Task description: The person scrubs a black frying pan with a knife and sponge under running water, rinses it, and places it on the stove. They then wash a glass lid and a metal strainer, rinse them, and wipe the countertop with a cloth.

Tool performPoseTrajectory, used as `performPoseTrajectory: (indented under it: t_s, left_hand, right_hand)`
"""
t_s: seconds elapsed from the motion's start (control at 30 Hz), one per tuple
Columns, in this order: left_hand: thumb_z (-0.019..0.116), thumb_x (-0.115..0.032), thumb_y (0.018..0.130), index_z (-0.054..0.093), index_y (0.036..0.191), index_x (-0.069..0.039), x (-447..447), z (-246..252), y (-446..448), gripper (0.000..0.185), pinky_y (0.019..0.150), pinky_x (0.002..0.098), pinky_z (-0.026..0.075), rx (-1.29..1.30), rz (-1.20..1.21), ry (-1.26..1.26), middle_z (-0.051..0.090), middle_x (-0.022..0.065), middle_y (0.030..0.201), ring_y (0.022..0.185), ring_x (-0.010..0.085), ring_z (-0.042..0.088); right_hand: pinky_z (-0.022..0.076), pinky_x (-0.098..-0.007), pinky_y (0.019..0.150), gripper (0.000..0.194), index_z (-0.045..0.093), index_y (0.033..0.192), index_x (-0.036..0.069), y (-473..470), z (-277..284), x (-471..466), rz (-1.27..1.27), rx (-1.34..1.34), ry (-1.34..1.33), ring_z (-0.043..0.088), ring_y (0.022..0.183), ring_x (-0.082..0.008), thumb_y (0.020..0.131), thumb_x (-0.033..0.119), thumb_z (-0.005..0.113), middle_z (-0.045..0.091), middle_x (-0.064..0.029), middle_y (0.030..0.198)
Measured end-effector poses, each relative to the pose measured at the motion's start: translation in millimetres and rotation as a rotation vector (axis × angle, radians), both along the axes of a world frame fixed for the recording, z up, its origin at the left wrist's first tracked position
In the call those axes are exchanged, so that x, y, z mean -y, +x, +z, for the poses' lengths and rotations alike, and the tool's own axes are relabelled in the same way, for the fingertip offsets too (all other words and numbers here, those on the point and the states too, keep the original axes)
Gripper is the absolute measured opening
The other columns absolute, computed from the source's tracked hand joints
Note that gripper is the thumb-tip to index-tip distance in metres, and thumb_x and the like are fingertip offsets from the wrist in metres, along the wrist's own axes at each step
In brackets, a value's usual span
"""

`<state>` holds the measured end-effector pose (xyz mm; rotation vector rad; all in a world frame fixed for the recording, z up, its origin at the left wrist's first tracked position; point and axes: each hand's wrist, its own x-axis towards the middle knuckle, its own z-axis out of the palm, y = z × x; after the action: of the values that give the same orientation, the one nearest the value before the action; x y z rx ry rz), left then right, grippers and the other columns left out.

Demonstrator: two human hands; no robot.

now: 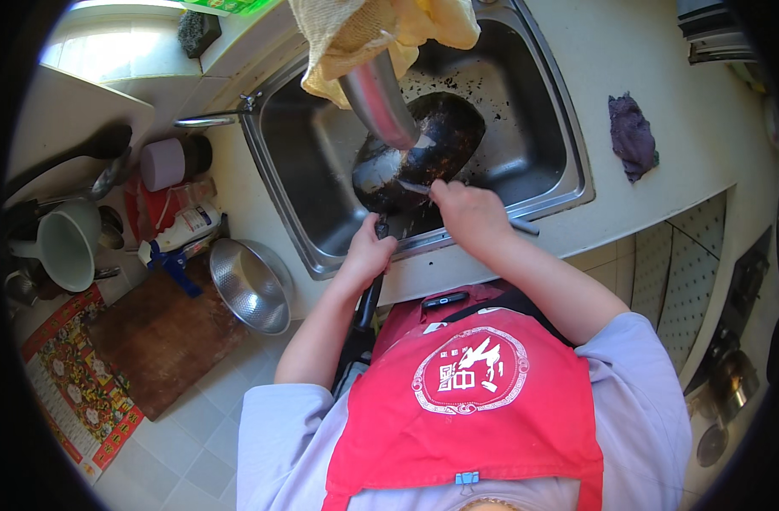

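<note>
A blackened pan point(456, 137) lies tilted in the stainless steel sink point(543, 153), its surface crusted dark with a paler bare patch. My left hand point(370, 252) grips the pan's black handle point(368, 303) at the sink's front rim. In my right hand point(472, 214) is a narrow metal scraping tool, perhaps a knife point(414, 186), its blade against or just above the pan. The tool's grey rear end shows past my wrist. Dark flakes point(453, 82) are scattered over the sink floor behind the pan.
Above the pan hangs a metal faucet spout point(380, 102), draped with yellowish cloths point(351, 45). A small tap point(204, 120) stands at the left rim. Left are a steel bowl point(249, 287), a wooden cutting board point(166, 332) and a white bottle point(188, 227). A purple cloth point(632, 137) lies right.
</note>
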<state>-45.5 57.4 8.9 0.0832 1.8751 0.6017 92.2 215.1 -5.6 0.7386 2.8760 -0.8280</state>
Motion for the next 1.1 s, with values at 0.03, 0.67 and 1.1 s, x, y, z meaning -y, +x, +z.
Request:
performPoseTrajectory:
  t_s: [0.03, 0.67, 1.1]
  left_hand:
    - [0.055, -0.003, 0.079, 0.029, 0.140, 0.005, -2, 4, 2, 0.066, 0.041, 0.0304, 0.042, 0.001, 0.021, -0.004, 0.052, 0.0064, 0.059, 0.043, 0.0150, 0.051]
    - [0.053, -0.001, 0.081, 0.026, 0.134, 0.006, -44, 29, 27, 0.060, 0.040, 0.0290, 0.041, 0.220, 0.206, 0.062, 0.047, 0.0049, 0.057, 0.042, 0.0146, 0.047]
    - [0.053, -0.001, 0.081, 0.034, 0.118, 0.003, -45, 23, 22, 0.041, 0.041, 0.0285, 0.043, 0.278, 0.324, 0.124, 0.047, 0.0058, 0.061, 0.046, 0.0134, 0.047]
  right_hand:
    - [0.0546, -0.0373, 0.053, 0.003, 0.054, 0.088, 0.008, -2, -2, -9, -0.094, -0.063, 0.007, 0.068, 0.065, -0.0292, 0.087, 0.011, 0.052, 0.063, -0.0103, 0.072]
    - [0.0547, -0.0340, 0.053, 0.003, 0.054, 0.086, 0.010, 8, 19, -45, -0.214, -0.024, 0.193, 0.067, 0.063, -0.0244, 0.084, 0.011, 0.056, 0.061, -0.0069, 0.072]
    - [0.0551, -0.0397, 0.057, 0.008, 0.054, 0.089, 0.008, 2, 13, -29, -0.122, -0.074, 0.095, 0.067, 0.065, -0.0318, 0.087, 0.015, 0.057, 0.063, -0.0110, 0.072]
